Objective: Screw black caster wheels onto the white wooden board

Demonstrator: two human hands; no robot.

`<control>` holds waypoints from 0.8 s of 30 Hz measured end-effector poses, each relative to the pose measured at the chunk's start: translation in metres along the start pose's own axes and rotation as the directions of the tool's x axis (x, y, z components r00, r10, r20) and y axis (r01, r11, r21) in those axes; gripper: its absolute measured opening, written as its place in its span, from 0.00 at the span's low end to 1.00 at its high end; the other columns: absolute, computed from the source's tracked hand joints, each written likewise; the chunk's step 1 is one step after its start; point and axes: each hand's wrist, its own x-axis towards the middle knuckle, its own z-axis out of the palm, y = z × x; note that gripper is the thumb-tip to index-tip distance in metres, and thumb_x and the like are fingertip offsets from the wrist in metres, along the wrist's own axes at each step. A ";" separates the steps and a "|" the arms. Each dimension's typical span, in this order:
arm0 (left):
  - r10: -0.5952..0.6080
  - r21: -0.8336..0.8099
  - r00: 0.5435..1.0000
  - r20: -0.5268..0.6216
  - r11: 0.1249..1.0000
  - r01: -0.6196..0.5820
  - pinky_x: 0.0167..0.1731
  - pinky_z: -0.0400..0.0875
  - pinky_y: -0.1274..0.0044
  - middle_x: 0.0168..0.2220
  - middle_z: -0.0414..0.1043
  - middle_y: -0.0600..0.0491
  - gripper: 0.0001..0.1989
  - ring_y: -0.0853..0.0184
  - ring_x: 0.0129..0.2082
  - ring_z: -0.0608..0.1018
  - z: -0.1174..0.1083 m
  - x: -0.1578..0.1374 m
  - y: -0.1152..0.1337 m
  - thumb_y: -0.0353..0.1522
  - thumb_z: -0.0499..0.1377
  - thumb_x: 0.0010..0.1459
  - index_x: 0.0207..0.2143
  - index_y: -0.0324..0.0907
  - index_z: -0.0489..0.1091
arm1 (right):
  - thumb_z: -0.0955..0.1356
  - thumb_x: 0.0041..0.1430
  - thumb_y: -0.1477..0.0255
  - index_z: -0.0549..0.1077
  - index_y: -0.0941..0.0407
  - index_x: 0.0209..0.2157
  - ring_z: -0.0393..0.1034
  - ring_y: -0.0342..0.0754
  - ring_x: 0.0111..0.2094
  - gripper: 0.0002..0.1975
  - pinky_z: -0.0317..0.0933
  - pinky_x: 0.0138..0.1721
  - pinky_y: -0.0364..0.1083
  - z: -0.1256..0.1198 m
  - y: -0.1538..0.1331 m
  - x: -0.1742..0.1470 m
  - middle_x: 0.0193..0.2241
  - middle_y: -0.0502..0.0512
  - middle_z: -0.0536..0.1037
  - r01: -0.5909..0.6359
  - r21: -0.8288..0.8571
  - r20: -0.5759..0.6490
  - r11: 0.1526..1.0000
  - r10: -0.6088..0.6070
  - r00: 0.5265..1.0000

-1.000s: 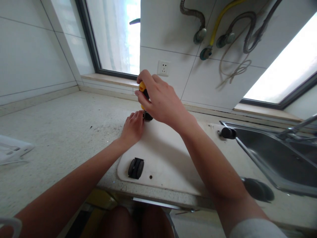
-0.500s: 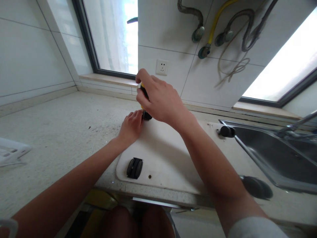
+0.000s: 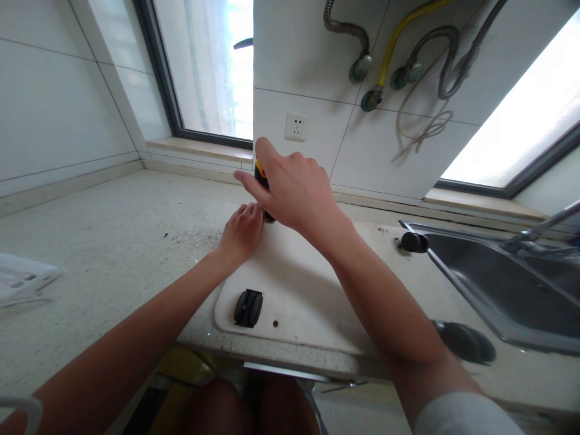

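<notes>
My right hand (image 3: 296, 190) is around the black and yellow handle of a screwdriver (image 3: 260, 171), held upright, with the thumb stretched out to the left. Below it, a black caster (image 3: 269, 217), mostly hidden, sits at the far left corner of a white board (image 3: 299, 308). My left hand (image 3: 242, 232) is closed beside that caster and the screwdriver's lower end; what its fingers pinch is hidden. Another black twin-wheel caster (image 3: 248, 308) stands at the board's near left corner. Two more casters, one far right (image 3: 414, 241) and one near right (image 3: 466, 342), are at the other end.
The board lies on a speckled countertop (image 3: 113, 241). To the right is a steel sink (image 3: 471, 272) with a faucet (image 3: 539, 229). A white plastic object (image 3: 22, 278) rests at left. A wall socket (image 3: 296, 127) and pipes with valves (image 3: 361, 67) are on the tiled wall behind.
My right hand has turned slightly on the screwdriver handle, its thumb now extended left and its fingers looser. My left hand stays by the caster. The view has shifted a little.
</notes>
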 end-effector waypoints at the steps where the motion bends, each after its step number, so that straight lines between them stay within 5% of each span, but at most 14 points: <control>1: 0.004 -0.008 1.000 0.006 1.000 -0.004 0.59 0.76 0.60 0.57 0.81 0.34 0.16 0.48 0.58 0.80 -0.001 0.000 0.000 0.26 0.50 0.75 0.55 0.33 0.75 | 0.62 0.77 0.62 0.70 0.55 0.54 0.66 0.52 0.34 0.14 0.59 0.40 0.50 0.001 0.000 0.000 0.34 0.58 0.76 -0.007 -0.011 0.000 1.000 0.007 1.000; 5: -0.013 -0.025 1.000 0.023 1.000 0.014 0.59 0.77 0.60 0.55 0.82 0.34 0.16 0.47 0.57 0.82 0.002 -0.001 0.000 0.25 0.50 0.74 0.55 0.33 0.75 | 0.60 0.74 0.70 0.69 0.56 0.55 0.67 0.51 0.36 0.13 0.56 0.39 0.49 -0.002 0.000 -0.001 0.39 0.58 0.77 0.073 0.027 0.033 0.997 -0.074 0.997; 11: -0.048 -0.083 0.995 -0.087 0.996 0.040 0.61 0.77 0.60 0.67 0.75 0.33 0.24 0.46 0.64 0.79 0.001 0.001 0.001 0.26 0.52 0.74 0.69 0.35 0.66 | 0.61 0.71 0.72 0.68 0.55 0.55 0.70 0.54 0.45 0.14 0.60 0.42 0.50 -0.007 -0.005 -0.005 0.45 0.58 0.77 0.152 0.050 0.003 0.987 -0.152 0.988; 15: -0.121 -0.097 0.992 -0.030 0.988 0.118 0.54 0.79 0.62 0.55 0.83 0.36 0.20 0.47 0.55 0.84 -0.027 0.011 -0.008 0.29 0.53 0.75 0.65 0.37 0.68 | 0.60 0.71 0.74 0.67 0.54 0.53 0.70 0.54 0.46 0.12 0.61 0.47 0.51 -0.013 -0.003 -0.003 0.47 0.59 0.77 0.075 0.043 -0.168 0.996 -0.066 0.983; 18: -0.190 -0.066 0.981 0.030 0.979 0.191 0.52 0.79 0.62 0.49 0.85 0.40 0.24 0.48 0.51 0.86 -0.048 0.018 -0.039 0.29 0.57 0.71 0.68 0.41 0.66 | 0.60 0.73 0.73 0.66 0.54 0.50 0.68 0.53 0.44 0.08 0.61 0.47 0.51 -0.021 0.002 -0.003 0.48 0.60 0.77 0.059 0.082 -0.306 0.995 -0.031 0.951; 21: -0.268 0.058 0.956 0.120 0.963 0.262 0.54 0.79 0.56 0.48 0.86 0.37 0.20 0.44 0.51 0.86 -0.054 0.019 -0.092 0.28 0.57 0.67 0.59 0.41 0.74 | 0.61 0.73 0.72 0.65 0.52 0.49 0.68 0.53 0.44 0.06 0.60 0.45 0.51 -0.024 0.004 -0.003 0.48 0.60 0.78 0.034 0.095 -0.337 0.995 0.000 0.942; 24: -0.418 0.150 0.862 0.286 0.908 0.390 0.54 0.79 0.51 0.48 0.85 0.35 0.16 0.41 0.50 0.85 -0.051 0.013 -0.146 0.30 0.61 0.59 0.49 0.44 0.79 | 0.60 0.73 0.72 0.64 0.52 0.50 0.70 0.54 0.45 0.07 0.60 0.45 0.51 -0.022 0.004 -0.002 0.47 0.60 0.78 -0.008 0.092 -0.291 0.996 0.035 0.956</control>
